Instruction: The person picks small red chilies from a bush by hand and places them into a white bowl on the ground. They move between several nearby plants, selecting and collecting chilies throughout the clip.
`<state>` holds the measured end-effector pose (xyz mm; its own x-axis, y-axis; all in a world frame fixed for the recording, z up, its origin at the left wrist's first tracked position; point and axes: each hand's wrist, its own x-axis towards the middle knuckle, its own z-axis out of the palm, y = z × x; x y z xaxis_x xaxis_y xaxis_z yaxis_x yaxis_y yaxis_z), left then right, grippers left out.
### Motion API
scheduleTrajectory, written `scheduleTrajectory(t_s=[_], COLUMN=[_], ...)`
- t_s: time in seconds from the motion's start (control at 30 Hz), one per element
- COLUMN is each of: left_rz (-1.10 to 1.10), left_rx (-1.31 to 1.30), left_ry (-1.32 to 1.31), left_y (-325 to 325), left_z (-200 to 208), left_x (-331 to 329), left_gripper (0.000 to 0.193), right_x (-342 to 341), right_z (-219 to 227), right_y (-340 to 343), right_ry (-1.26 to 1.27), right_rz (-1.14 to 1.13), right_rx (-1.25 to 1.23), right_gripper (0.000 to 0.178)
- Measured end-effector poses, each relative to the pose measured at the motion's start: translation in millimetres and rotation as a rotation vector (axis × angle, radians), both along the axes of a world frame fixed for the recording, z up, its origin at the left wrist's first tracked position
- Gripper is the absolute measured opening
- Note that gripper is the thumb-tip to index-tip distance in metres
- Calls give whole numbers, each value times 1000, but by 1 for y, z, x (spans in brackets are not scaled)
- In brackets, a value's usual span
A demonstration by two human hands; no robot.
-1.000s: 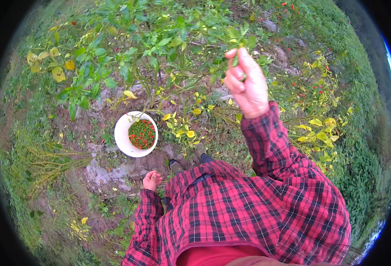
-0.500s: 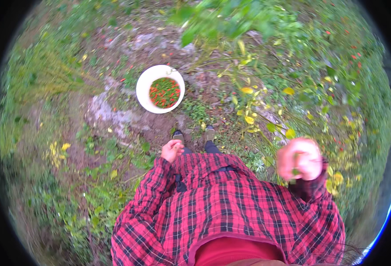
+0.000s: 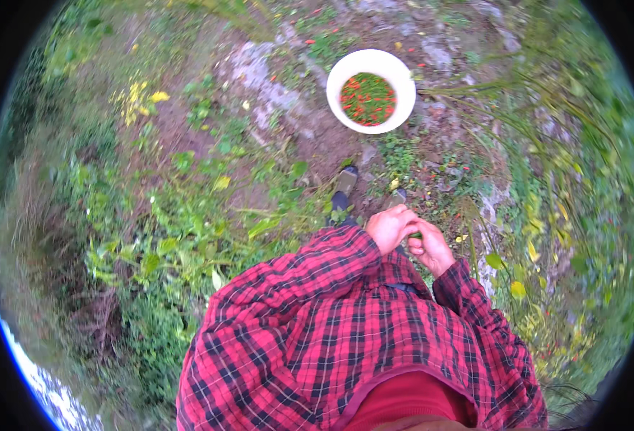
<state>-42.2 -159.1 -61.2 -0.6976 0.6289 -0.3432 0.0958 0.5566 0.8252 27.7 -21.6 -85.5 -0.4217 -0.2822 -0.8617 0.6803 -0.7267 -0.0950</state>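
My left hand (image 3: 389,228) and my right hand (image 3: 433,248) meet in front of my waist, fingertips touching. Something small and green (image 3: 416,235), perhaps a chili pepper, shows at the fingers of my right hand, which are curled around it. The fingers of my left hand are closed and bent down over the same spot; what they pinch, if anything, is hidden. Ahead of my feet a round white bucket (image 3: 404,80) stands on the ground, partly filled with red and green chili peppers (image 3: 368,99).
Leafy green plants (image 3: 180,230) grow on the left, and taller stems with yellowing leaves (image 3: 518,289) rise close on the right. My shoes (image 3: 347,179) stand on bare soil just behind the bucket. Whitish sheeting (image 3: 256,79) lies partly buried, with red bits scattered around.
My right hand has come in from the right and my left hand has moved over to meet it. The view has turned, so the bucket appears farther right and higher.
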Motion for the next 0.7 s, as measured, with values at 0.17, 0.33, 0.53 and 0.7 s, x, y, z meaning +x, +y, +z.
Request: scheduleTrajectory(t_s=[0.17, 0.33, 0.53, 0.7], left_rz=[178, 100, 157, 273], left_rx=[-181, -195, -264, -218], left_ry=[-209, -341, -408, -378], left_y=[-40, -49, -56, -54], left_z=[-41, -62, -75, -62], left_x=[30, 52, 55, 38], left_gripper=[14, 12, 8, 8], right_x=[-27, -145, -210, -144], right_z=[-32, -76, -88, -90], right_y=[11, 19, 27, 31], right_ry=[-197, -44, 46, 90], right_rz=[-87, -185, -123, -161], right_rx=[32, 127, 147, 235], right_gripper=[14, 42, 100, 46])
